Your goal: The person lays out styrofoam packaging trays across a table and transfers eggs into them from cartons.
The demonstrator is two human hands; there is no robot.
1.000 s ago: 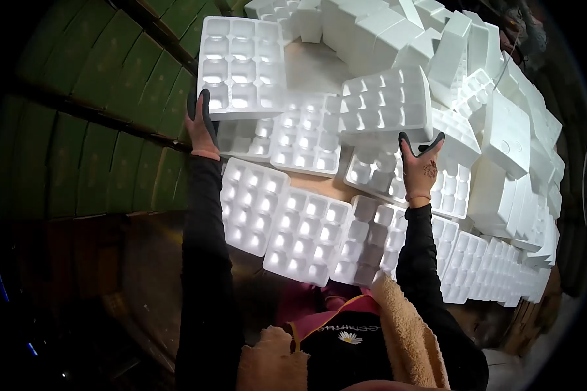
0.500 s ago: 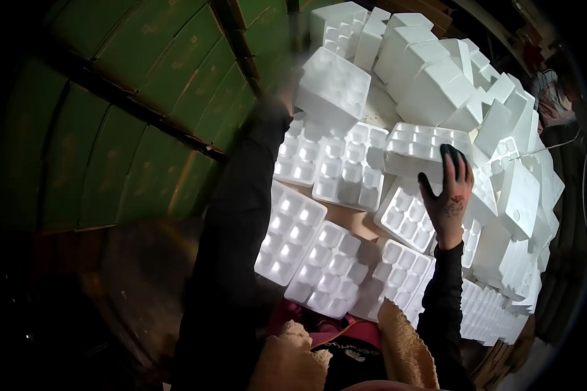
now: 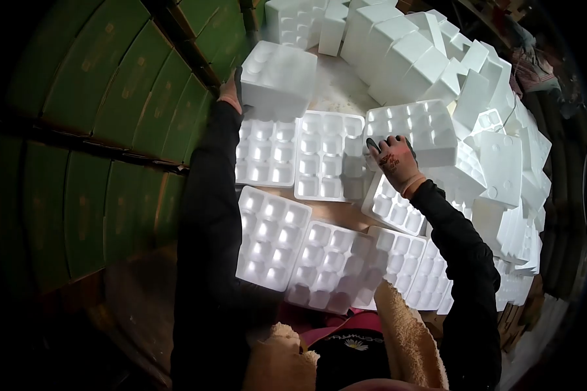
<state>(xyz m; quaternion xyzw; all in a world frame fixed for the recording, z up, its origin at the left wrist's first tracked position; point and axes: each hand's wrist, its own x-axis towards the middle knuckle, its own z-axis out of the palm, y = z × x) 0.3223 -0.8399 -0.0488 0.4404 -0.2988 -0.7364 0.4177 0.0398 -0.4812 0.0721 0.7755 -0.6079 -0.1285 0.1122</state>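
Note:
At the upper left my left hand [image 3: 232,90], in a dark-fingered glove, grips the left side of a white foam block [image 3: 278,78], whose near face is turned toward me. My right hand [image 3: 396,159] has its fingers closed on the near left edge of a white foam tray [image 3: 414,130] with rows of pockets; this tray sits tilted over the others. Below the two held pieces lie flat foam trays with square pockets, among them one in the middle [image 3: 330,155] and one at the near left [image 3: 272,238].
A pile of white foam boxes [image 3: 404,58] curves along the back and right. Green stacked crates or cartons [image 3: 91,130] stand at the left. Bare brown tabletop [image 3: 339,214] shows between the tray rows. Striped cloth [image 3: 531,68] is at the far right.
The foam piece at my left hand has tipped over and come nearer the flat trays. My right hand has moved from spread fingers to a closed hold on the tilted tray's left edge.

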